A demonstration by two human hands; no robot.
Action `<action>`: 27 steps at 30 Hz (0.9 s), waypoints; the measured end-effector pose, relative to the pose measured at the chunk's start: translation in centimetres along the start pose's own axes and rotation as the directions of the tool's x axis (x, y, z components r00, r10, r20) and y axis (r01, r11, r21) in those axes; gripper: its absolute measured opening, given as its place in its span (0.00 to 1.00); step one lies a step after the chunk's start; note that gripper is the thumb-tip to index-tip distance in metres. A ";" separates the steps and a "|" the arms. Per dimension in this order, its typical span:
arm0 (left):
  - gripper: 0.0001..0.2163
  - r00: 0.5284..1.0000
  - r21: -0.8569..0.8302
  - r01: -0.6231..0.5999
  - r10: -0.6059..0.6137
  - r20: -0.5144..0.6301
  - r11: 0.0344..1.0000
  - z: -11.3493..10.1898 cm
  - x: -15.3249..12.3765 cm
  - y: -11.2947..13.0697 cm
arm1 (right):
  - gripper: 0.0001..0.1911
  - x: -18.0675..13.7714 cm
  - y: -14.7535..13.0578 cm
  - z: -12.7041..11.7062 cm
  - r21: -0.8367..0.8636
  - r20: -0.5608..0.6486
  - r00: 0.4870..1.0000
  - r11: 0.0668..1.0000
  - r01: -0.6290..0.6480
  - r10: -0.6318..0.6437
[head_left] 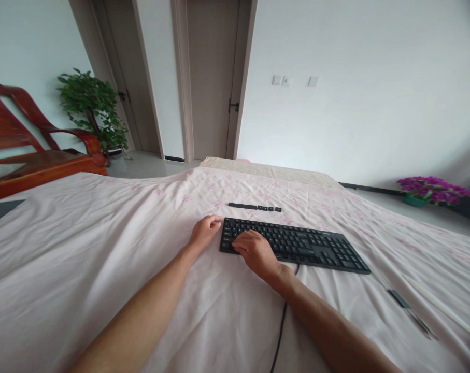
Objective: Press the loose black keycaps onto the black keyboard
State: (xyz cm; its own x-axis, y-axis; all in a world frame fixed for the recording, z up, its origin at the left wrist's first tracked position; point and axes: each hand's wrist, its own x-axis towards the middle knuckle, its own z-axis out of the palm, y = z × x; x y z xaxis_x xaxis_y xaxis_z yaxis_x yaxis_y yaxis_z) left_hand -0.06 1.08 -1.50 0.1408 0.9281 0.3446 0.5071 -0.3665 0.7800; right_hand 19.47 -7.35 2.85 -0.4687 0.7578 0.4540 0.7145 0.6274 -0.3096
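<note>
A black keyboard (302,241) lies on a pale flowered cloth, its cable running toward me beneath my right forearm. At its left end, my left hand (207,231) is closed, with fingertips against the upper left corner. My right hand (255,249) is over the keyboard's lower left part, fingers pinched downward; whatever may be between them is hidden. Several loose keycaps (265,208) and a long spacebar (244,206) are lined up on the cloth behind the keyboard. Some keys along the near row look absent.
To the right, a thin tool (398,299) with a black handle and metal prongs rests on the cloth (172,321). A dark flat object (3,210) sits at the left edge. Beyond are a wooden chair (44,150), a green plant (89,103) and purple flowers (432,187).
</note>
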 end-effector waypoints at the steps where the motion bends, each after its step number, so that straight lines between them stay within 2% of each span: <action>1: 0.14 1.000 0.000 -0.001 0.001 -0.001 1.000 0.0 0.0 0.0 | 0.07 0.0 0.0 0.1 0.011 -0.006 1.000 1.000 0.001 -0.001; 27: 0.13 1.000 0.019 -0.015 0.015 0.001 1.000 0.0 -0.1 0.0 | 0.08 -0.4 0.1 0.5 0.085 -0.068 0.998 0.996 0.010 -0.004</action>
State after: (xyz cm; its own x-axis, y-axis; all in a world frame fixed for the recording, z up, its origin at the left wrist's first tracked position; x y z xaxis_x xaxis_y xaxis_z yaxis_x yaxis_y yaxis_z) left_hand -0.03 1.03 -1.53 0.1494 0.9225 0.3558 0.5206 -0.3793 0.7649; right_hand 19.48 -7.53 2.25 -0.4352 0.7409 0.5115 0.6632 0.6480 -0.3745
